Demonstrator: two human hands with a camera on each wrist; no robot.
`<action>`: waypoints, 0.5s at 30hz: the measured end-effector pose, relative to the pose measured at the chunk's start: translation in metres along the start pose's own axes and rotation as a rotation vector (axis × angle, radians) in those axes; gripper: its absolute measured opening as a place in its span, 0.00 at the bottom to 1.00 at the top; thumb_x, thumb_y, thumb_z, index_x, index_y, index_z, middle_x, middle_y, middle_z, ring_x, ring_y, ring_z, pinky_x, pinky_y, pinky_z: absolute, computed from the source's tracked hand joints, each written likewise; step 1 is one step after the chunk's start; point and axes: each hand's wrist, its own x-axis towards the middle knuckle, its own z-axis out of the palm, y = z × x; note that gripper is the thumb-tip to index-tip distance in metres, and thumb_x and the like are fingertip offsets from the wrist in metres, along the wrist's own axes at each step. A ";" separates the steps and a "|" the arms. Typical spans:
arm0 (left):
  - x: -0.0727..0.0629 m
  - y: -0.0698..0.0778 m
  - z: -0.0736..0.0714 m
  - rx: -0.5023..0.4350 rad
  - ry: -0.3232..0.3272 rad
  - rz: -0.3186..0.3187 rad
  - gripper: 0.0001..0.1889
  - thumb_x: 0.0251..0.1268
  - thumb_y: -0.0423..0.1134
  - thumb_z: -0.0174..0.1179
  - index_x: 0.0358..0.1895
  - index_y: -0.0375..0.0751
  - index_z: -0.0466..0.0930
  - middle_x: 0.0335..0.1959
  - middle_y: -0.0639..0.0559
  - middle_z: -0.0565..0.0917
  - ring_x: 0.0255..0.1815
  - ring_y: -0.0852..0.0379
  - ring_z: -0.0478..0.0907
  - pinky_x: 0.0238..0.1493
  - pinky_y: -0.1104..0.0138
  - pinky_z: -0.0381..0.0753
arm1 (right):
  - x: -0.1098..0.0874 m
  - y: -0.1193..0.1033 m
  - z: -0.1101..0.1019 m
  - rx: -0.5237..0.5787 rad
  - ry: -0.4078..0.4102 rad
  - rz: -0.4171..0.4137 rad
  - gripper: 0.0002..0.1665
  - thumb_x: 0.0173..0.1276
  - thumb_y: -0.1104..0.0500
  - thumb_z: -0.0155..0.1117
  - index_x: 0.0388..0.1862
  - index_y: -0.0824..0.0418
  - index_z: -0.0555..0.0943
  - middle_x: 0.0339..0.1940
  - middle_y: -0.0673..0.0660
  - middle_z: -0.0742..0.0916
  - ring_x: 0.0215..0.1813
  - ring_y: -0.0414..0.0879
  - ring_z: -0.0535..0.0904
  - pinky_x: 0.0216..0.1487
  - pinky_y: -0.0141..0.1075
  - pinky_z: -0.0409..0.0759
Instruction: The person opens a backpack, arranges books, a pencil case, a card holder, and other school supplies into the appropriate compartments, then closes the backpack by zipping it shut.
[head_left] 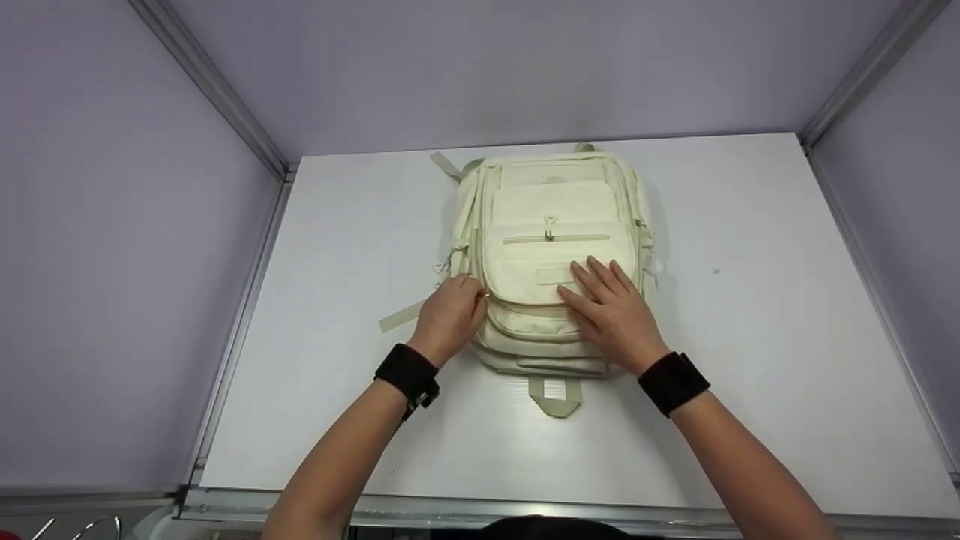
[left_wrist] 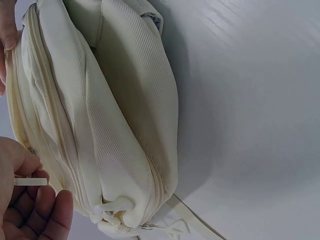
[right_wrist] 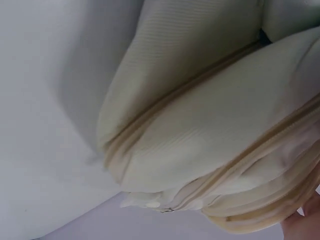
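Observation:
A cream backpack [head_left: 555, 202] lies on the white table, its front pocket upward and a webbing loop [head_left: 556, 407] at the near end. My left hand [head_left: 451, 311] is at the left side of the front pocket, fingers curled. In the left wrist view, a pale zipper pull [left_wrist: 32, 181] sits pinched between its thumb and index finger. Spread fingers of my right hand [head_left: 616, 319] rest on the lower right of the front pocket, beside a stitched label patch [head_left: 553, 275]. Only a bit of that hand shows at the corner of the right wrist view.
Loose straps [head_left: 400, 316] stick out on the backpack's left side. The white table [head_left: 765, 360] is bordered by grey-lilac panels [head_left: 390, 67] at the back and sides. A metal rail [head_left: 450, 510] runs along the near edge.

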 end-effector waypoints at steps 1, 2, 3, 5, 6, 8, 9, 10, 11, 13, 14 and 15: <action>0.000 0.000 0.000 -0.005 0.000 -0.005 0.05 0.75 0.35 0.59 0.37 0.41 0.78 0.35 0.49 0.79 0.36 0.51 0.77 0.36 0.60 0.79 | -0.002 0.002 -0.002 -0.001 0.011 -0.001 0.25 0.71 0.57 0.69 0.67 0.54 0.82 0.74 0.63 0.75 0.77 0.63 0.65 0.76 0.59 0.56; 0.000 0.000 0.000 -0.012 0.001 -0.009 0.05 0.75 0.35 0.59 0.37 0.41 0.78 0.35 0.49 0.79 0.36 0.51 0.77 0.36 0.60 0.78 | -0.005 0.005 -0.003 -0.003 0.022 -0.001 0.25 0.71 0.57 0.69 0.67 0.54 0.82 0.74 0.63 0.75 0.76 0.63 0.65 0.76 0.59 0.56; 0.000 0.000 0.000 -0.017 0.000 -0.014 0.05 0.74 0.35 0.59 0.37 0.41 0.78 0.35 0.50 0.79 0.36 0.51 0.76 0.36 0.60 0.78 | -0.007 0.007 -0.005 -0.003 0.029 0.002 0.25 0.71 0.58 0.69 0.67 0.54 0.82 0.74 0.63 0.75 0.76 0.63 0.65 0.76 0.59 0.55; -0.001 -0.001 0.000 -0.029 -0.004 -0.025 0.04 0.74 0.35 0.60 0.37 0.41 0.78 0.34 0.50 0.79 0.36 0.51 0.76 0.36 0.60 0.78 | -0.012 0.011 -0.007 -0.003 0.036 0.011 0.26 0.70 0.58 0.70 0.66 0.54 0.82 0.73 0.63 0.76 0.76 0.63 0.65 0.76 0.59 0.55; -0.001 -0.001 0.000 -0.033 -0.006 -0.030 0.04 0.74 0.35 0.60 0.37 0.41 0.78 0.34 0.51 0.78 0.35 0.52 0.76 0.36 0.60 0.78 | -0.014 0.012 -0.008 -0.003 0.040 0.013 0.26 0.70 0.58 0.70 0.67 0.54 0.82 0.73 0.63 0.76 0.76 0.63 0.65 0.76 0.60 0.56; -0.002 -0.001 0.000 -0.036 -0.010 -0.035 0.04 0.74 0.35 0.60 0.37 0.42 0.78 0.34 0.51 0.78 0.35 0.52 0.75 0.36 0.60 0.77 | -0.017 0.015 -0.008 -0.006 0.040 0.014 0.26 0.69 0.59 0.71 0.67 0.54 0.82 0.73 0.63 0.76 0.76 0.64 0.66 0.76 0.60 0.57; -0.002 -0.001 0.000 -0.036 -0.011 -0.036 0.04 0.74 0.35 0.60 0.37 0.42 0.77 0.34 0.51 0.78 0.35 0.52 0.75 0.35 0.60 0.77 | -0.018 0.015 -0.008 -0.007 0.038 0.014 0.26 0.69 0.59 0.70 0.67 0.54 0.82 0.73 0.63 0.76 0.76 0.63 0.66 0.76 0.60 0.57; -0.003 -0.001 0.000 -0.037 -0.011 -0.035 0.04 0.74 0.35 0.60 0.37 0.42 0.77 0.33 0.51 0.78 0.35 0.52 0.75 0.35 0.60 0.77 | -0.019 0.016 -0.008 -0.009 0.036 0.013 0.27 0.69 0.59 0.70 0.67 0.54 0.82 0.73 0.63 0.76 0.76 0.63 0.66 0.75 0.59 0.58; -0.003 -0.001 0.000 -0.039 -0.010 -0.035 0.04 0.73 0.35 0.60 0.37 0.42 0.77 0.33 0.51 0.78 0.34 0.52 0.75 0.35 0.60 0.77 | -0.020 0.016 -0.007 -0.009 0.035 0.013 0.27 0.69 0.60 0.70 0.67 0.55 0.82 0.73 0.63 0.76 0.76 0.63 0.66 0.75 0.59 0.58; -0.003 -0.001 -0.001 -0.042 -0.008 -0.033 0.03 0.73 0.35 0.60 0.38 0.41 0.78 0.34 0.51 0.78 0.35 0.52 0.75 0.35 0.61 0.77 | -0.021 0.016 -0.005 -0.009 0.035 0.017 0.26 0.70 0.60 0.70 0.67 0.55 0.82 0.73 0.63 0.76 0.76 0.63 0.66 0.75 0.59 0.58; -0.003 -0.001 0.000 -0.043 -0.006 -0.034 0.03 0.73 0.35 0.60 0.38 0.41 0.78 0.34 0.51 0.78 0.35 0.52 0.75 0.35 0.61 0.77 | -0.022 0.016 -0.005 -0.009 0.033 0.022 0.26 0.70 0.60 0.70 0.67 0.55 0.82 0.73 0.63 0.75 0.76 0.63 0.66 0.75 0.58 0.58; -0.003 -0.001 0.000 -0.044 -0.005 -0.035 0.03 0.73 0.35 0.60 0.38 0.41 0.78 0.34 0.51 0.78 0.35 0.52 0.76 0.35 0.61 0.77 | -0.022 0.016 -0.005 -0.005 0.036 0.025 0.25 0.70 0.60 0.70 0.66 0.55 0.83 0.73 0.63 0.76 0.75 0.63 0.66 0.75 0.58 0.59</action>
